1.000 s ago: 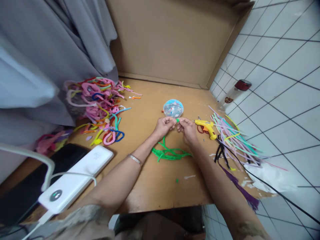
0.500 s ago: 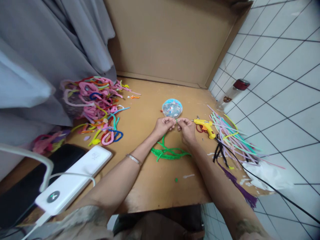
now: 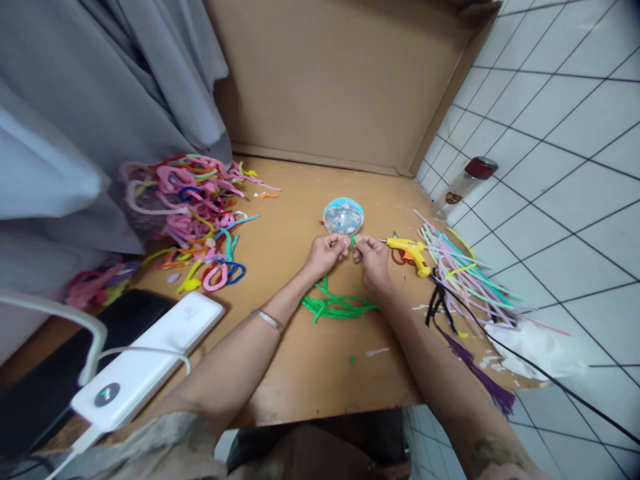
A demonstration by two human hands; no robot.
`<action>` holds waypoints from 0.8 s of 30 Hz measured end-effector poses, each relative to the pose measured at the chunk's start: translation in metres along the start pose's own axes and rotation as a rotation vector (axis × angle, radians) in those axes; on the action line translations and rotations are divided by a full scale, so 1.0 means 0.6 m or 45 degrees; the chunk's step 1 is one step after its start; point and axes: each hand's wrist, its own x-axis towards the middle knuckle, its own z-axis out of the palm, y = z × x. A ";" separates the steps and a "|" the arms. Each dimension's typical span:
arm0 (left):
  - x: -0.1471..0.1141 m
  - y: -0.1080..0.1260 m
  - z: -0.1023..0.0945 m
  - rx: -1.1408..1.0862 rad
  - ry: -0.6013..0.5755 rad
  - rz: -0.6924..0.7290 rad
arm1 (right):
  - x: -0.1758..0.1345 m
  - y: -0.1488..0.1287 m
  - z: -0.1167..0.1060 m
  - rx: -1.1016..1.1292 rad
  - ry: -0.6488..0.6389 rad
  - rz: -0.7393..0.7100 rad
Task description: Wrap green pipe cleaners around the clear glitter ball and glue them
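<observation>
My left hand [image 3: 327, 255] and my right hand [image 3: 371, 257] meet near the middle of the table, fingertips pinched together. Between them shows a short bit of green pipe cleaner [image 3: 353, 240], gripped from both sides; most of it is hidden by the fingers. Below my hands lies a loose bunch of green pipe cleaners [image 3: 335, 308], one strand reaching up toward my left wrist. Just beyond the fingertips sits a small round clear container with a blue rim [image 3: 344, 216], small bits inside. To the right of my right hand rests a yellow glue gun [image 3: 411, 255].
A heap of mostly pink pipe cleaners [image 3: 185, 193] covers the left. Pastel pipe cleaners [image 3: 457, 273] and a clear bottle [image 3: 463, 190] stand by the tiled wall. A white power bank [image 3: 150, 360] lies front left. The glue gun's black cord [image 3: 510, 347] runs right. Cardboard [image 3: 330, 80] rises behind.
Slightly more of the green piece shows between my fingertips, which have shifted a little. Everything else stays in place apart from a slight camera shift.
</observation>
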 end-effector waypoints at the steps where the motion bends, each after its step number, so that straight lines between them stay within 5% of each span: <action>1: 0.000 -0.001 -0.001 -0.009 0.002 -0.001 | 0.000 -0.001 -0.001 0.020 -0.001 -0.005; 17: 0.002 -0.006 0.000 0.011 -0.040 -0.039 | -0.001 0.001 -0.006 -0.322 0.000 -0.225; 24: 0.001 -0.008 0.005 -0.011 -0.005 -0.092 | 0.005 -0.039 -0.057 -1.282 0.512 -0.497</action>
